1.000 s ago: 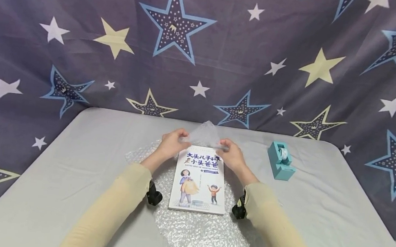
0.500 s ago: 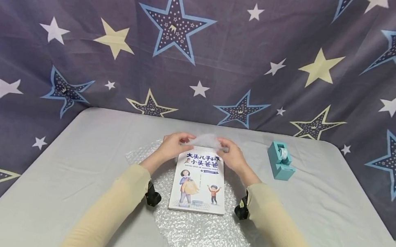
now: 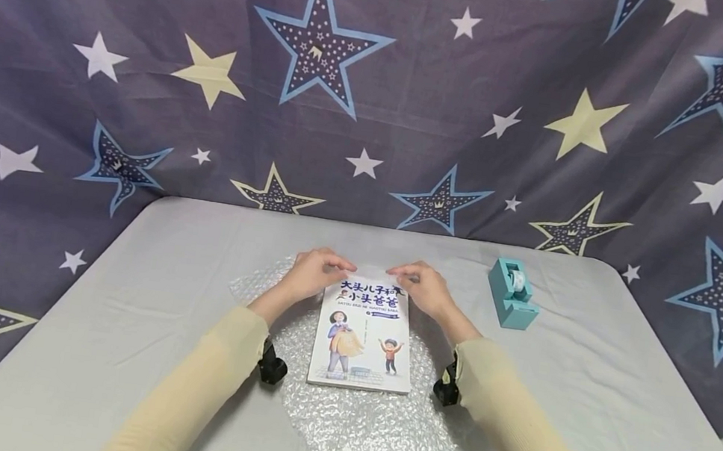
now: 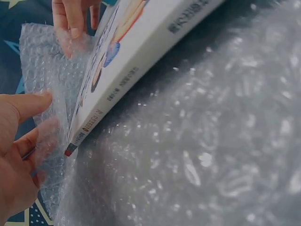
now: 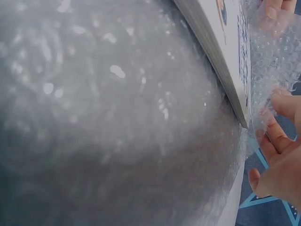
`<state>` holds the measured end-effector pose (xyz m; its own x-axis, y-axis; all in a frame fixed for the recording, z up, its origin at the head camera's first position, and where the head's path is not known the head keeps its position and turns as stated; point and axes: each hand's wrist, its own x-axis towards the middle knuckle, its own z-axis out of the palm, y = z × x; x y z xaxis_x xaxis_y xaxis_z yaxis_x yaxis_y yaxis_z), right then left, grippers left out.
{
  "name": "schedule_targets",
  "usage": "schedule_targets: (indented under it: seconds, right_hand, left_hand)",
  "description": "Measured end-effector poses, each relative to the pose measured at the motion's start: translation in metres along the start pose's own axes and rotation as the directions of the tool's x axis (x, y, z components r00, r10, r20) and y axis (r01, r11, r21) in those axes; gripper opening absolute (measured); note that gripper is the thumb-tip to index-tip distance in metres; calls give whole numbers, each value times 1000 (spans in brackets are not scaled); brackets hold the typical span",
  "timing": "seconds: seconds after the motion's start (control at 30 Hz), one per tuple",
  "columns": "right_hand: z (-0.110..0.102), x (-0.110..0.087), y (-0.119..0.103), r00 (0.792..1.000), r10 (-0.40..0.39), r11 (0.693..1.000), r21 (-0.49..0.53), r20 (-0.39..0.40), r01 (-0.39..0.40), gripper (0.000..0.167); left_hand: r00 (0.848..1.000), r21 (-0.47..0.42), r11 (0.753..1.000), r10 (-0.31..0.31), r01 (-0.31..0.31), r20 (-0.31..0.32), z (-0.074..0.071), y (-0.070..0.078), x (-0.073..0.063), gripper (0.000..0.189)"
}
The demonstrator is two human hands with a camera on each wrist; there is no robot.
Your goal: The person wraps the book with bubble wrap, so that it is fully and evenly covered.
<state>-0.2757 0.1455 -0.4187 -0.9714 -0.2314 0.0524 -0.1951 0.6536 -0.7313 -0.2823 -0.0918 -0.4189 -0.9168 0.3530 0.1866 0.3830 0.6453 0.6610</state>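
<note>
A white picture book [image 3: 364, 339] with a cartoon cover lies face up on a sheet of bubble wrap [image 3: 369, 437]. At the book's far edge, my left hand [image 3: 313, 274] pinches the wrap's far flap near the left corner. My right hand [image 3: 424, 290] grips the same flap on the right. In the left wrist view the left thumb [image 4: 35, 104] lies on the near side of the flap [image 4: 51, 70], and the fingers show through it from behind. From the right wrist, the flap [image 5: 273, 56] stands up beside the book's end, between right thumb and fingers.
A teal tape dispenser [image 3: 513, 293] with a roll of clear tape stands on the table [image 3: 583, 403], right of the right hand. Behind the table hangs a dark curtain [image 3: 398, 147] printed with stars. A black wrist camera [image 3: 272, 365] sits at the left cuff.
The raised flap of bubble wrap has come down toward the book's far end. Both hands have moved slightly nearer with it. The book stays in place.
</note>
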Motion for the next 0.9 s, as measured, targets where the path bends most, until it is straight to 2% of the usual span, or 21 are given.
schedule_targets:
  seconds: [0.37, 0.77, 0.9]
  right_hand:
    - [1, -6, 6, 999, -52, 998, -45, -6, 51, 18]
    - [3, -11, 8, 998, -45, 996, -73, 33, 47, 19]
    - [3, -13, 9, 998, -58, 993, -96, 38, 62, 19]
  left_hand:
    - [999, 42, 999, 16, -18, 33, 5, -3, -8, 16]
    - [997, 32, 999, -5, 3, 75, 6, -2, -15, 23]
    - [996, 36, 999, 7, -10, 85, 6, -2, -17, 23]
